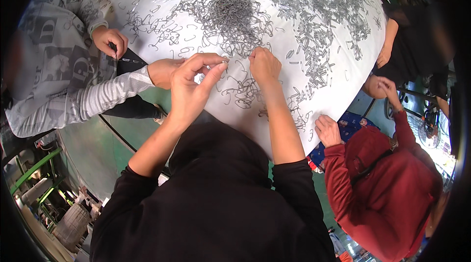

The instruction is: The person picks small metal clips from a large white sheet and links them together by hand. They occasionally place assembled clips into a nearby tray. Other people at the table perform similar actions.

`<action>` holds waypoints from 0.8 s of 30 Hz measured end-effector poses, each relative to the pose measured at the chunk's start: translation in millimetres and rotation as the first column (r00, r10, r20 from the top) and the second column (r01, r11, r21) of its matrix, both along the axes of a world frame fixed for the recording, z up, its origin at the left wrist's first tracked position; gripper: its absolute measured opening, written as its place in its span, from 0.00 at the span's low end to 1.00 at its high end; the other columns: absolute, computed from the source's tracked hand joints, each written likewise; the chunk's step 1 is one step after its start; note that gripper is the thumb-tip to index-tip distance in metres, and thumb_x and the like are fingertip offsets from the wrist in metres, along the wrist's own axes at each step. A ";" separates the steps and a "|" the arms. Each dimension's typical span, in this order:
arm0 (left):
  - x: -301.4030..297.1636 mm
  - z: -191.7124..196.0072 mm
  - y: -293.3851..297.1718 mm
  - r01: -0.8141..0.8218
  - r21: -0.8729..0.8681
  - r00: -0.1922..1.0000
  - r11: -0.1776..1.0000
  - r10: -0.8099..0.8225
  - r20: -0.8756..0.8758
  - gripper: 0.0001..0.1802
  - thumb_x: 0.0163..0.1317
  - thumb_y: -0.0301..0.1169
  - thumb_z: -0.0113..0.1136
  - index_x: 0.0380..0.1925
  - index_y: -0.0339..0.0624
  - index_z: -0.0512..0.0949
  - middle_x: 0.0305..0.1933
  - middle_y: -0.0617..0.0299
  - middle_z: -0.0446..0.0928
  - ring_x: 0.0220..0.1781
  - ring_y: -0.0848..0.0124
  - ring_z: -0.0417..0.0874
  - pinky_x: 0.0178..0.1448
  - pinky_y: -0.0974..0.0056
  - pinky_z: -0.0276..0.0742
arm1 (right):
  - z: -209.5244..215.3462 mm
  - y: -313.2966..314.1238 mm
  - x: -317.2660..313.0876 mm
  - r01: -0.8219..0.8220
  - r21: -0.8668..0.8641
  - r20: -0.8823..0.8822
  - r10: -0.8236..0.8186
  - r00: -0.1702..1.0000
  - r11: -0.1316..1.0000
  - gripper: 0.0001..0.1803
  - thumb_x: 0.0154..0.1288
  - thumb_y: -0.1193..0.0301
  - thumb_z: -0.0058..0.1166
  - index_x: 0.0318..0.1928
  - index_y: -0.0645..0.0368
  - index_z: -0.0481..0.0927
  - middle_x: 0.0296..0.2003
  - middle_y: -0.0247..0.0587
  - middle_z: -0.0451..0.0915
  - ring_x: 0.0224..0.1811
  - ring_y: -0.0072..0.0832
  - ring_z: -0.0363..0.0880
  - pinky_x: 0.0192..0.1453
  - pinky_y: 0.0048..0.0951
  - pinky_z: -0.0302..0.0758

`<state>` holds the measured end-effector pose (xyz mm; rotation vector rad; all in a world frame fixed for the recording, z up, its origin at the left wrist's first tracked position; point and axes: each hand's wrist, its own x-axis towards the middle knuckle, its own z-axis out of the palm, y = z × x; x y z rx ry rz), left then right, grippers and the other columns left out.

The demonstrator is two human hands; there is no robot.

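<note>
My left hand [191, 82] is raised over the table's near edge, thumb and forefinger pinched on a small shiny metal piece [224, 63]; its exact kind is too small to tell. Farther right, my right hand [266, 67] is closed, knuckles up, at the near side of a heap of bent grey wire hooks [231, 12]. Its fingertips are turned away, so what they hold, if anything, is hidden. Between my two hands lies a smaller cluster of loose wire hooks [244, 90]. Small straight metal clips [314, 41] are strewn beyond my right hand.
The white tabletop [338, 87] holds the hooks and clips. A person in a grey patterned top [73, 65] works close on my left, one hand beside my left hand. On my right sits a person in dark red [387, 188]. Other people stand at the far right.
</note>
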<state>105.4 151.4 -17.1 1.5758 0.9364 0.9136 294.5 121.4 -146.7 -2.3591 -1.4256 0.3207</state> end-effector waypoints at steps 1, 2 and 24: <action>-0.4 -1.5 -1.0 -0.002 -0.016 1.000 1.000 0.002 0.020 0.06 0.59 0.26 0.65 0.36 0.38 0.83 0.37 0.62 0.83 0.33 0.77 0.75 0.40 0.71 0.71 | -0.9 -1.6 -0.8 -0.003 0.063 0.023 0.001 1.000 0.998 0.06 0.59 0.70 0.60 0.35 0.57 0.80 0.31 0.39 0.80 0.33 0.37 0.80 0.38 0.38 0.75; -0.5 -3.1 -2.2 -0.003 -0.035 0.999 0.999 0.005 0.046 0.06 0.59 0.26 0.65 0.36 0.39 0.83 0.37 0.63 0.83 0.32 0.78 0.75 0.40 0.72 0.71 | -0.9 -3.4 -1.4 -0.009 0.128 0.048 0.003 0.999 0.992 0.06 0.59 0.71 0.60 0.35 0.58 0.79 0.31 0.39 0.80 0.32 0.37 0.80 0.38 0.37 0.76; 29.1 8.4 -39.1 0.159 0.216 0.987 0.963 -0.151 -0.052 0.11 0.53 0.16 0.64 0.37 0.37 0.83 0.34 0.63 0.83 0.28 0.78 0.74 0.33 0.73 0.71 | 149.7 -92.0 -52.9 0.622 0.409 -0.907 0.227 0.354 0.668 0.13 0.60 0.82 0.60 0.41 0.65 0.69 0.34 0.44 0.78 0.32 0.25 0.82 0.37 0.23 0.79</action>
